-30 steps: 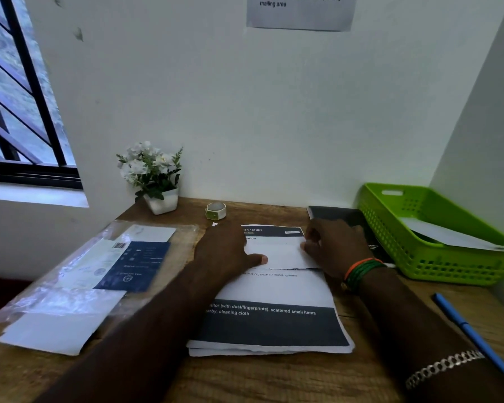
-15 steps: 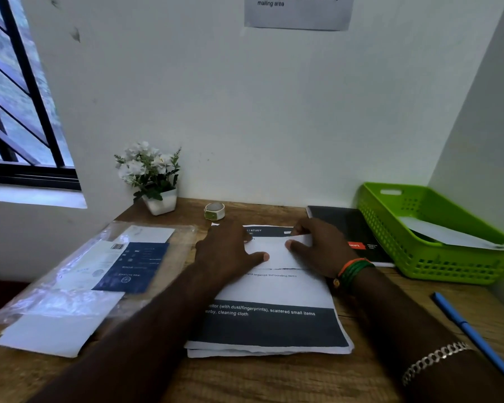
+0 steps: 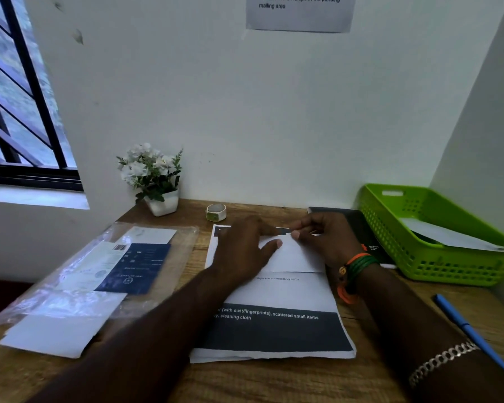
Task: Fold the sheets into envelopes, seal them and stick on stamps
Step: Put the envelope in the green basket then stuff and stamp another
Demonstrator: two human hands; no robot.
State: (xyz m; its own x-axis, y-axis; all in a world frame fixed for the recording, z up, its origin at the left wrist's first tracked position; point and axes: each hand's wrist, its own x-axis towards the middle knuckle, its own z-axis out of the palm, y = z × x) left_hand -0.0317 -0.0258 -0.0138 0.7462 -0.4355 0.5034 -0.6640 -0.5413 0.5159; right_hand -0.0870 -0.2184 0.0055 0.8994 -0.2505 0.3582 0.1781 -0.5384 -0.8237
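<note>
Far left on the wooden desk (image 3: 274,382): white flowers in a white pot (image 3: 154,181). Just right of that, a small tape roll (image 3: 216,212). Far right: a green basket (image 3: 390,228). Near right: a blue pen (image 3: 472,334). Left: barred window (image 3: 18,106).

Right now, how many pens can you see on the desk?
1. A blue pen lies on the desk's right side, nearer than the green basket and right of the right forearm. Others could be hidden under the arms or papers.

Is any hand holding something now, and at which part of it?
The right hand pinches the far edge of the folded white sheet. The left hand only presses flat on it.
</note>
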